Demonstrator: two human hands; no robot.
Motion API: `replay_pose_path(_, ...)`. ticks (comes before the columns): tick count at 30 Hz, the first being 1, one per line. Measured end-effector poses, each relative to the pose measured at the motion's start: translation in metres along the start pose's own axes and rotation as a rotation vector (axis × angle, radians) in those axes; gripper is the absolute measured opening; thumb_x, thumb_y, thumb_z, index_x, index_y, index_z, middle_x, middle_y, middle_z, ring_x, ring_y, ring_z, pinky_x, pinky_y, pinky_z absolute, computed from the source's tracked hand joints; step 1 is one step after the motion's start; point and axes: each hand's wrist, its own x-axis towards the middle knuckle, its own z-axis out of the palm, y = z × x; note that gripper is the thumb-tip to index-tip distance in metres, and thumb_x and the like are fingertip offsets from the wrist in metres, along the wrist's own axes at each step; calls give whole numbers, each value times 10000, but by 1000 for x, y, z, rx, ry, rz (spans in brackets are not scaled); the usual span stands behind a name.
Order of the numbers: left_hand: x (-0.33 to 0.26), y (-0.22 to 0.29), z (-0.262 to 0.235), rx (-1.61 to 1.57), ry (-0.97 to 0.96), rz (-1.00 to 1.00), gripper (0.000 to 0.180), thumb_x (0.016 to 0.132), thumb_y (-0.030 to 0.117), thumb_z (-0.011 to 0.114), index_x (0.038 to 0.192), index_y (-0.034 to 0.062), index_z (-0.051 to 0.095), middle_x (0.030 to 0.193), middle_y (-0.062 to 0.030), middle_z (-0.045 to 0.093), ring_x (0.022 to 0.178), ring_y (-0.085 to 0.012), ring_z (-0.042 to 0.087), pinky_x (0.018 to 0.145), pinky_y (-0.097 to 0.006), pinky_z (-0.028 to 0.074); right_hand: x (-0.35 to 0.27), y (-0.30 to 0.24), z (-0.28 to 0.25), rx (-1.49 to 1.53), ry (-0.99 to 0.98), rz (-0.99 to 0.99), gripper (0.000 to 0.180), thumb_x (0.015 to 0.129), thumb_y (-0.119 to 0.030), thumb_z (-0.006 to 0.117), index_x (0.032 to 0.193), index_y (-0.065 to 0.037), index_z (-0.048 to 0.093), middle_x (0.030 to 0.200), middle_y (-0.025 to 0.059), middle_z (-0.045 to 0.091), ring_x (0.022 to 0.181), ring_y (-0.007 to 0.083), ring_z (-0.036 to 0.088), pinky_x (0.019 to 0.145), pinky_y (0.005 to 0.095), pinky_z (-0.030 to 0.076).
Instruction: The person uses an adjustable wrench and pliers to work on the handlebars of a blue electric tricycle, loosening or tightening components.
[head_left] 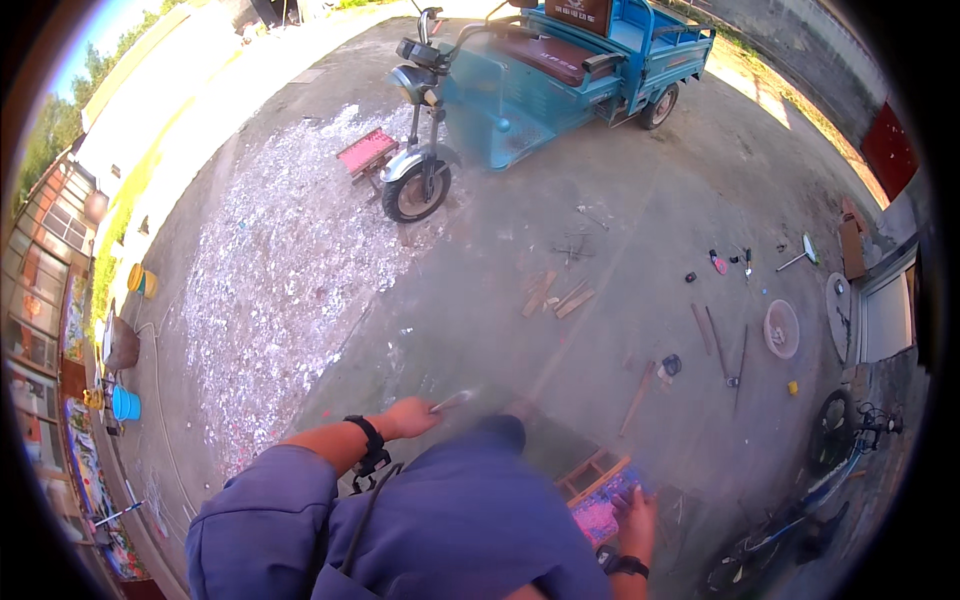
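Observation:
My left hand (408, 417) is closed on a thin, pale tool (453, 401). The tool's far end is blurred, so its kind cannot be made out. Low on the right, my right hand (636, 518) grips the edge of a small wooden stool (598, 508) with a pink and purple patterned covering. The stool is tipped, and its bare wooden frame shows on the side toward the middle. My bent knee in dark blue cloth lies between the two hands. Both wrists carry black bands.
Ahead stands a blue cargo tricycle (560, 75), with a pink-topped stool (367, 150) by its front wheel. White scraps (270, 290) cover the ground at left. Wood pieces (574, 300), a hammer (798, 258), a pale basin (781, 329) and a bicycle (805, 510) are at right.

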Motion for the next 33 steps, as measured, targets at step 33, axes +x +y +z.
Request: replay_pose_path(33,398,244,-323,-1249,453,-117,354,1009,390,548,938,42,554,663,-2,464,518,-113,426,469,-276,365,469,-533,182,-439,-103,-63,538,972,-431,591,1308,-18,512,1176,164,607,922,253,643,754,351,500)
